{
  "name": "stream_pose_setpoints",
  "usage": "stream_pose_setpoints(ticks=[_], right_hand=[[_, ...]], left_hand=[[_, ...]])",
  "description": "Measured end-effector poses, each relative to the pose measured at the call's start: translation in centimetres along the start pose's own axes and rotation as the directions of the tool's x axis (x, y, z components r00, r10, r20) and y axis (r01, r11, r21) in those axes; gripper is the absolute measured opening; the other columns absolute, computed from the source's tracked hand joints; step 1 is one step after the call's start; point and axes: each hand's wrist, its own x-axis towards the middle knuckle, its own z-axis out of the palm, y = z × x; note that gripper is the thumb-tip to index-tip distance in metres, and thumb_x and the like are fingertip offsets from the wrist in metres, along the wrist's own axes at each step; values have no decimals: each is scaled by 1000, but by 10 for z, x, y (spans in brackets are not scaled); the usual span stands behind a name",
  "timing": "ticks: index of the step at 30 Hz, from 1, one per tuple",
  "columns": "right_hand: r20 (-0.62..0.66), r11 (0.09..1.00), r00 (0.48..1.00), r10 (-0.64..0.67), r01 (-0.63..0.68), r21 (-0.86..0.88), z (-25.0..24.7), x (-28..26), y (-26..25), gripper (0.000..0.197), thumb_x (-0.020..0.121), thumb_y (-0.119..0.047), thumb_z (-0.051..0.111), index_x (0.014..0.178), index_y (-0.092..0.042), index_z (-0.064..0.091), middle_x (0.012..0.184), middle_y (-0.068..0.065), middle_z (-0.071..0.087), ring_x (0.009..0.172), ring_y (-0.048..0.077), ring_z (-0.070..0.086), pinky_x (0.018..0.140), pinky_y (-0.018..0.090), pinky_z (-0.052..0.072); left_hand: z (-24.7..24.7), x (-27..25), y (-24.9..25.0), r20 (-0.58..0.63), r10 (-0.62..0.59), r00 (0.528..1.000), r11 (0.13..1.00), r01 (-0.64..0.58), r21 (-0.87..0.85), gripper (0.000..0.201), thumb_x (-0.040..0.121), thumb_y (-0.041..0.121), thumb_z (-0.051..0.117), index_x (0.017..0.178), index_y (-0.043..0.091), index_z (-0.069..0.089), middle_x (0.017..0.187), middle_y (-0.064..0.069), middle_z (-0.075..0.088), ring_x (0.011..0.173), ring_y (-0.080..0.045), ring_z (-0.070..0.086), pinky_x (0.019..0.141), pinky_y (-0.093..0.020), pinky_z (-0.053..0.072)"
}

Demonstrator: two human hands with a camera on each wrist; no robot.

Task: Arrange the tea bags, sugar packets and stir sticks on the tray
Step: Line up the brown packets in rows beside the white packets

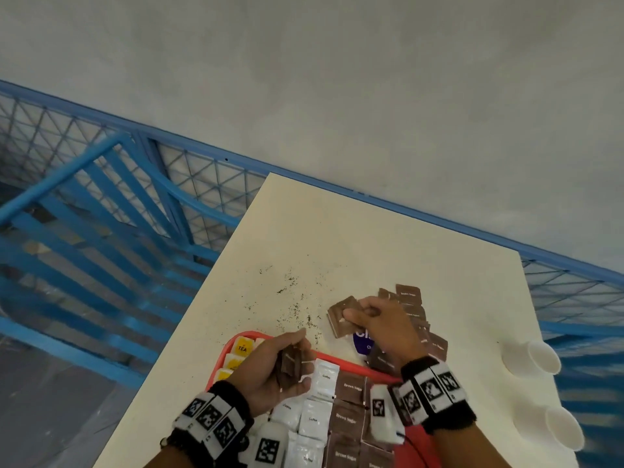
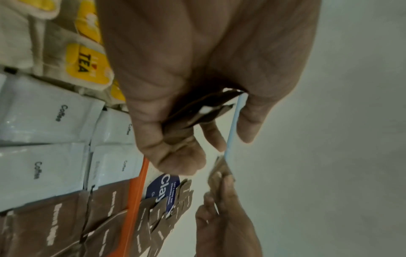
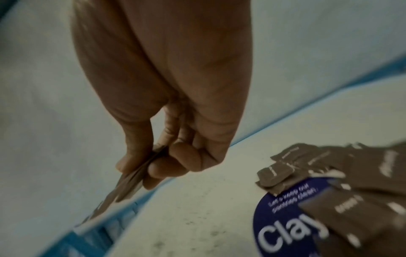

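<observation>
My left hand [image 1: 280,363] hovers over the red tray [image 1: 351,361] and grips a small stack of brown sugar packets [image 1: 289,366], also seen in the left wrist view as brown sugar packets [image 2: 197,111]. My right hand [image 1: 374,319] pinches another bunch of brown sugar packets [image 1: 341,315] above the table, seen edge-on as packets [image 3: 129,180]. A loose pile of brown packets [image 1: 422,329] lies on the table by the right hand. The tray holds yellow tea bags [image 1: 241,347], white coffee packets [image 1: 324,380] and rows of brown sugar packets [image 1: 351,413]. No stir sticks are visible.
A blue round sticker [image 1: 363,341] marked "Clay" sits on the cream table [image 1: 371,238] under the pile. Two white paper cups [image 1: 540,358] lie at the right edge. Dark crumbs [image 1: 297,298] speckle the table. A blue railing [image 1: 101,197] runs behind and left.
</observation>
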Motion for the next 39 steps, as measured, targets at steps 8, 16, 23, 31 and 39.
stream_pose_setpoints(ticks=[8, 16, 23, 31, 39], right_hand=[[-34, 928, 995, 89, -71, 366, 0, -137, 18, 13, 85, -21, 75, 88, -9, 77, 85, 13, 77, 79, 28, 75, 78, 40, 61], [-145, 882, 982, 123, -42, 469, 10, -204, 54, 11, 86, -16, 73, 90, -7, 78, 85, 17, 75, 69, 17, 60, 67, 29, 51], [-159, 797, 981, 114, 5, 604, 11, -225, 65, 39, 78, -6, 80, 110, -9, 58, 89, 34, 67, 71, 29, 66, 68, 38, 54], [-162, 848, 986, 34, 57, 527, 1, -244, 67, 15, 87, -2, 69, 99, 6, 67, 65, -3, 70, 53, 1, 61, 53, 11, 44], [-103, 908, 987, 124, -71, 413, 24, -256, 83, 9, 84, -17, 77, 84, -8, 78, 82, 11, 77, 75, 25, 73, 72, 37, 59]], left_hand=[[43, -16, -39, 188, 59, 980, 910, -130, 394, 26, 83, 23, 77, 77, 10, 54, 75, -11, 57, 65, -22, 60, 56, -31, 53], [33, -43, -73, 222, 59, 973, 891, -151, 428, 23, 81, 12, 77, 74, 7, 55, 78, -15, 53, 69, -24, 58, 62, -31, 54], [32, -72, -84, 192, 4, 981, 997, -18, 74, 15, 84, -4, 55, 89, 6, 65, 97, -29, 70, 80, -39, 73, 73, -56, 59], [25, -85, -87, 226, -20, 974, 999, 8, 53, 26, 67, -5, 66, 92, 3, 67, 79, -22, 59, 70, -32, 67, 61, -45, 62], [18, -99, -111, 150, -110, 982, 794, -4, 608, 13, 84, 22, 75, 84, 10, 71, 75, -12, 59, 64, -20, 59, 56, -32, 56]])
